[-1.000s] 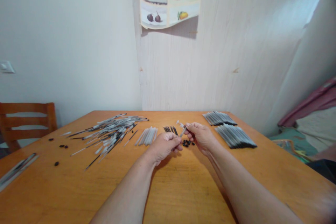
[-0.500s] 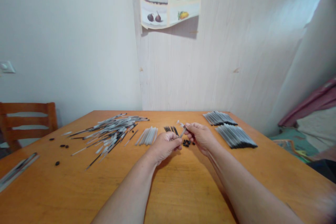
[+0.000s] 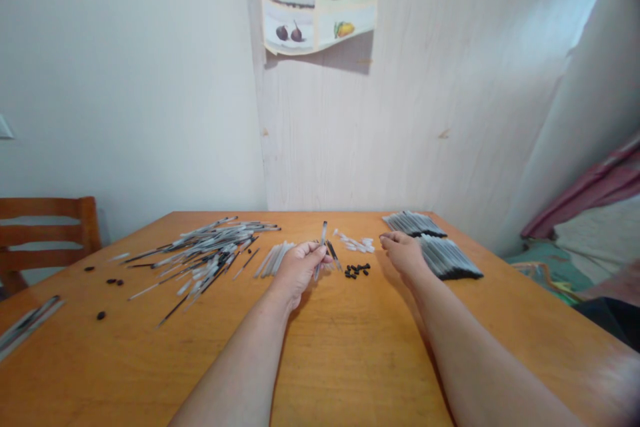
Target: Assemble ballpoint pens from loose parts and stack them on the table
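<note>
Upright between the thumb and fingers of my left hand is a ballpoint pen, a clear barrel with a dark top end. My right hand is off to the right, its fingertips drawn together beside the small white pen caps; a tiny dark spot shows at the tips, too small to name. Black end plugs lie in a cluster between the hands. Behind my left hand are a row of clear barrels and several dark refills, both partly hidden.
A loose heap of pen parts spreads over the left of the wooden table. Two stacks of pens with black ends lie at the right. Stray black pieces and a flat pack are at far left, near a chair.
My right hand has come away from the pen and moved right. The pen now stands upright in my left hand, and the white caps show between the hands.
</note>
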A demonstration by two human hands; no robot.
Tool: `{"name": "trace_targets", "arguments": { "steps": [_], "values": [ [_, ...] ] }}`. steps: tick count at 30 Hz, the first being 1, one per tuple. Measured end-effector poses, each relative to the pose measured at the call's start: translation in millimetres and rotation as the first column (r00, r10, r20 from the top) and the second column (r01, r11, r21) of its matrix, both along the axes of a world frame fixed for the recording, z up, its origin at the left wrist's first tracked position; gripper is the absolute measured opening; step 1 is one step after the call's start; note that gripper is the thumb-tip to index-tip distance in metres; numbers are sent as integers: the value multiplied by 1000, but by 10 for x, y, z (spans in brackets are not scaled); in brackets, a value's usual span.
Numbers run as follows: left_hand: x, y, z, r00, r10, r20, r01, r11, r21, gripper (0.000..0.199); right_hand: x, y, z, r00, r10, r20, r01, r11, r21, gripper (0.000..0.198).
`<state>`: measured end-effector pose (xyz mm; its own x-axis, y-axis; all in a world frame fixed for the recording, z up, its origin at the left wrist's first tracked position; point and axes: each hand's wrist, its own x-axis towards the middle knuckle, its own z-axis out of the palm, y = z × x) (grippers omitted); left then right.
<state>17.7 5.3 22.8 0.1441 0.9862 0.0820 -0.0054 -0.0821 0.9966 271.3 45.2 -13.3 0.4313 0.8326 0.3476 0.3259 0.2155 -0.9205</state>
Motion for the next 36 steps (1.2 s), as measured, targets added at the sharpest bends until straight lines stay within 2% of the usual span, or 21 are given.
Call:
{"name": "trace_targets", "arguments": {
  "steps": [3,7,10,13,19,25,28,30,32,34,35,36],
  "values": [
    [-6,-3,12,999,32,2,-32,999,-3,28,10,40,-112,959,3,284,26,995,-99,20],
    [-17,5,10,999,52,-15,-52,999,7,27,-87,41,-114,768,132,627,139,921,-364,36],
    [-22,13,5,998,55,-22,-55,998,10,26,-154,28,-70,648,196,736,205,886,-416,40],
    [-19,11,11,998,58,-11,-58,998,12,26,-158,19,-50,612,194,767,232,882,-409,40],
    [-1,-10,36,997,72,35,-73,997,8,25,-83,6,-52,664,110,740,310,860,-405,33],
    [-6,5,14,997,65,42,-66,998,23,27,-50,-3,-58,658,132,741,308,852,-424,27],
    [-17,30,-13,996,75,51,-77,996,39,28,-38,-15,-28,663,109,741,307,863,-401,24],
    [-25,57,-35,994,84,69,-87,995,39,29,-65,-39,22,696,75,714,281,887,-366,23],
    [-34,91,-57,990,96,102,-100,994,32,30,-149,-88,95,778,74,624,188,920,-343,24],
    [-44,125,-76,981,112,156,-117,993,23,30,-297,-165,175,893,159,422,0,936,-351,27],
    [-49,141,-84,974,122,191,-128,992,20,30,-388,-212,211,936,229,269,-122,924,-362,28],
    [-53,155,-91,965,133,226,-141,990,18,30,-483,-261,242,945,312,96,-258,895,-364,26]
  ]
}}
